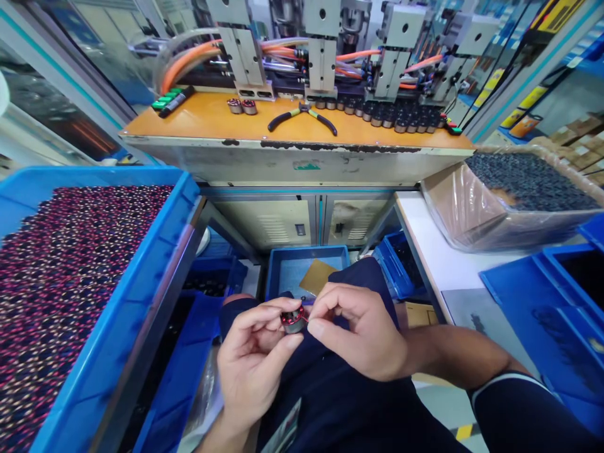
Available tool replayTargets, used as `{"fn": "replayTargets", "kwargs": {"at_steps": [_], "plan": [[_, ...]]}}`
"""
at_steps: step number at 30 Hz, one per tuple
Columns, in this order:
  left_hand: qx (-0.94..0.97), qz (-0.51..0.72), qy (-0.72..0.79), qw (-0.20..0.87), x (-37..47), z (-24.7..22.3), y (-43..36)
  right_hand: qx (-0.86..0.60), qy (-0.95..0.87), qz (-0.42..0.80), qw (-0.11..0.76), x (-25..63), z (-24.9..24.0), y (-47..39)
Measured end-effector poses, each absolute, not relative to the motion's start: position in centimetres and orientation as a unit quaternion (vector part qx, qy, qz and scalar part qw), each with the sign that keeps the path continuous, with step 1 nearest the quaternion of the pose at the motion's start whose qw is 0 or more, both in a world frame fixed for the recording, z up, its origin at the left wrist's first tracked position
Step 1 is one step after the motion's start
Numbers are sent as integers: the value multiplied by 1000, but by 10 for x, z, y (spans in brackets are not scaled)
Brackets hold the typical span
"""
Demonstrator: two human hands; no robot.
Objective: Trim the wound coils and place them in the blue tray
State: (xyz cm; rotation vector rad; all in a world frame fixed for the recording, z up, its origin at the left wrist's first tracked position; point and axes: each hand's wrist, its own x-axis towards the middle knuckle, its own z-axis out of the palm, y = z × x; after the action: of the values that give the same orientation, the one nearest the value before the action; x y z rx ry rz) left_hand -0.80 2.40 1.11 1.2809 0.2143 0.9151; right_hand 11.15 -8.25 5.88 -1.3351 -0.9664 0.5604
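Between the thumb and fingers of my left hand (257, 349) is a small round motor part (293, 319), grey around its side with red windings on top. My right hand (356, 327) is beside it on the right, thumb and forefinger pinched at the thin red wire (306, 319) that comes off the part. Both hands are above my lap. A small black piece shows just over the part's upper edge; what it belongs to is too small to tell.
A blue bin (182, 207) of red-wound parts stands left. On the orange bench (198, 126) are pliers (302, 112), two red-topped parts (241, 106) and rows of dark ones. A plastic-lined carton (500, 226) sits right; a blue tray (278, 270) lies below.
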Motion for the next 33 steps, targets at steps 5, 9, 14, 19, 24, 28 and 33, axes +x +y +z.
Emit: {"fn": "replayTargets", "kwargs": {"at_steps": [5,9,14,19,24,28,33], "plan": [[570,387,75,721,-9,7,27,-541,-307,462,632,113,58,-82],[562,378,50,734,-8,4,29,-513,-252,542,616,117,54,-79],[560,367,46,741,-6,0,32,-447,-274,590,613,116,41,-75],[509,405,148,745,5,-10,40,-519,-465,237,678,120,28,-70],[652,511,259,497,-5,-5,32,-574,-611,-257,481,143,22,-66],[782,424,177,421,-17,12,20,-544,-662,-305,415,150,18,-67],[799,397,178,416,-12,20,24,-526,-678,-277,431,142,22,-70]]}}
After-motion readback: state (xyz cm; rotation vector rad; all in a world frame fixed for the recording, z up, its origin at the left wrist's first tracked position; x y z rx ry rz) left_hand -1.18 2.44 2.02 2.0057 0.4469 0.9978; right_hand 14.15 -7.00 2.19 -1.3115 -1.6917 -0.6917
